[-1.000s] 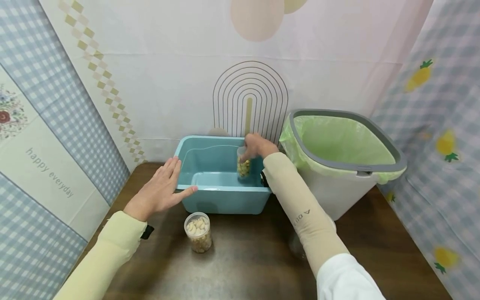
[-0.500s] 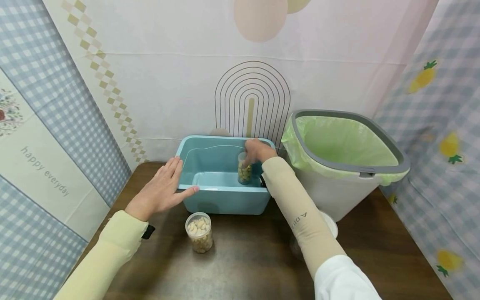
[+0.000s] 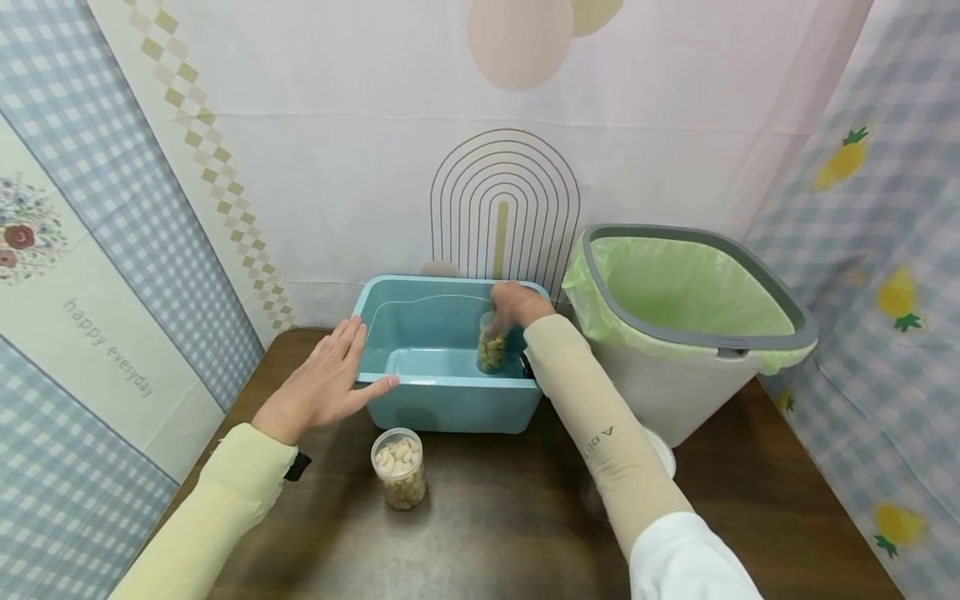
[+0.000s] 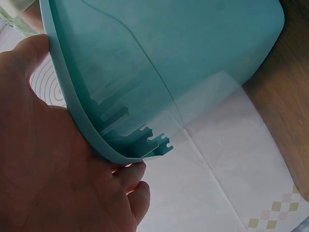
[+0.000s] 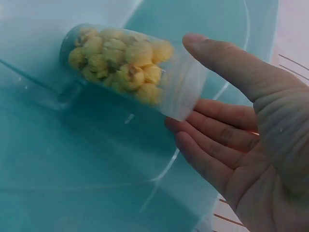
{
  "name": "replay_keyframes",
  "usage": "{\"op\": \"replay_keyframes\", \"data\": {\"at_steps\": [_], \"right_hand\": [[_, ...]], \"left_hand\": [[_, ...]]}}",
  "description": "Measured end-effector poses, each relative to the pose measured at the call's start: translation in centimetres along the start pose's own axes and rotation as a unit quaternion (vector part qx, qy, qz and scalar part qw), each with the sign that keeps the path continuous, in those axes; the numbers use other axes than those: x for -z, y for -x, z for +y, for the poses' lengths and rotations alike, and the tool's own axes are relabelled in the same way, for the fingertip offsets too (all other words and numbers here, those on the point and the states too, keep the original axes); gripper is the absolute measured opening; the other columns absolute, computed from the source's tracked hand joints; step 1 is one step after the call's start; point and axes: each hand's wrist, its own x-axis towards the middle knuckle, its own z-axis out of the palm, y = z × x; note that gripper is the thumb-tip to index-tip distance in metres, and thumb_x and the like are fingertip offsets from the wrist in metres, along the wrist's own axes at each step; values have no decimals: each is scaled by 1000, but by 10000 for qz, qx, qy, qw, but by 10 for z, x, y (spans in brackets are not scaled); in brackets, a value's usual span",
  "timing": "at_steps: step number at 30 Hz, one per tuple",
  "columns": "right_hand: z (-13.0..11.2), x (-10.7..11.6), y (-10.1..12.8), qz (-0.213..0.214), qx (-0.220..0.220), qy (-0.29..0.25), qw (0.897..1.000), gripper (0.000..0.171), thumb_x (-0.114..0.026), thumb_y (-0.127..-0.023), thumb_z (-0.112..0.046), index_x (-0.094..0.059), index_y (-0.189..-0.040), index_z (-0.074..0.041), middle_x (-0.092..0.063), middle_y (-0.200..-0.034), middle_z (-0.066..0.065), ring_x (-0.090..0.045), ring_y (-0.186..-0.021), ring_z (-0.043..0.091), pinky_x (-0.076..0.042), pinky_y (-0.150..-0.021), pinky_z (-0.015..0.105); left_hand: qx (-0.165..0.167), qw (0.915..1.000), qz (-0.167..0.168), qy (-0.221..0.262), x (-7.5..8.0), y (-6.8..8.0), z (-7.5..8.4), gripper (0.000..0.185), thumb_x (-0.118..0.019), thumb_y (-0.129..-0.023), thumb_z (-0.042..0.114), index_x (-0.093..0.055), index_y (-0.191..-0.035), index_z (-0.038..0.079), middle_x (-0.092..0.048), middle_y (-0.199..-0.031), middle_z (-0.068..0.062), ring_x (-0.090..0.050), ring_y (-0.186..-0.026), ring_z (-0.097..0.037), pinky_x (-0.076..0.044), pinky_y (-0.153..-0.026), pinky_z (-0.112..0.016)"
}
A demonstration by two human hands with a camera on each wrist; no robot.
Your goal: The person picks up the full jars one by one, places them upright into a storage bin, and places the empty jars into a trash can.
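Observation:
A clear jar of popcorn (image 3: 491, 355) stands in the right part of the blue tub (image 3: 450, 407). My right hand (image 3: 513, 302) reaches over the tub's far right side to the jar's top. In the right wrist view, the thumb (image 5: 217, 55) and loosely extended fingers lie on either side of the jar's pale lid (image 5: 183, 87), with the thumb apart from it. My left hand (image 3: 318, 379) rests at the tub's left front corner, fingers straight and thumb spread along the rim. A jar of cashews (image 3: 399, 468) stands on the table in front of the tub.
A grey-rimmed bin (image 3: 675, 379) with a green liner (image 3: 675, 283) stands right of the tub. Partly hidden by my right forearm is a container with a white top (image 3: 662, 454) on the wooden table (image 3: 495, 542). A patterned cloth (image 3: 337, 192) hangs behind.
My right hand has lowered the popcorn jar onto the tub's floor and now has its thumb off the lid. The left hand and the cashew jar have stayed in place.

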Motion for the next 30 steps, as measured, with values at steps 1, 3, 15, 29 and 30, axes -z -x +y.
{"op": "replay_keyframes", "data": {"at_steps": [1, 3, 15, 29, 30], "right_hand": [[0, 2, 2, 7, -19, 26, 10000, 39, -87, -89, -34, -69, -108, -5, -69, -106, 11, -60, -90, 23, -54, -77, 37], [0, 6, 6, 27, -89, 47, 9999, 41, -86, -89, -35, -69, -110, -5, -68, -108, 12, -60, -93, 24, -55, -80, 39], [-21, 43, 26, 116, -120, -87, 9998, 55, -85, -91, -31, -65, -132, -1, -62, -128, 13, -61, -116, 28, -58, -97, 44], [-49, 85, 59, -34, 446, 52, 9990, 64, -84, -92, -34, -61, -143, -3, -64, -138, 11, -62, -119, 22, -56, -104, 40], [-51, 87, 62, -34, 508, 80, 9987, 65, -84, -92, -34, -61, -143, -3, -64, -138, 10, -61, -120, 22, -56, -105, 40]], "left_hand": [[-2, 10000, -3, -1, 0, 0, 0, 105, -46, -105, 67, -11, -165, -12, -5, -175, -31, -6, -164, -49, -11, -133, -64], [-4, 10000, -19, 10, -1, 1, 1, 105, -46, -105, 67, -11, -165, -12, -5, -175, -31, -6, -164, -49, -11, -133, -64], [11, 9999, -108, 21, 2, 5, 1, 106, -44, -105, 69, -9, -165, -11, -3, -175, -31, -5, -164, -49, -10, -133, -64], [-42, 9997, -211, 62, 8, 4, 3, 105, -44, -105, 68, -9, -165, -12, -2, -175, -32, -4, -163, -51, -10, -132, -66], [-48, 9997, -223, 67, 8, 4, 3, 105, -44, -106, 68, -9, -165, -12, -2, -175, -32, -4, -163, -51, -9, -132, -66]]}}
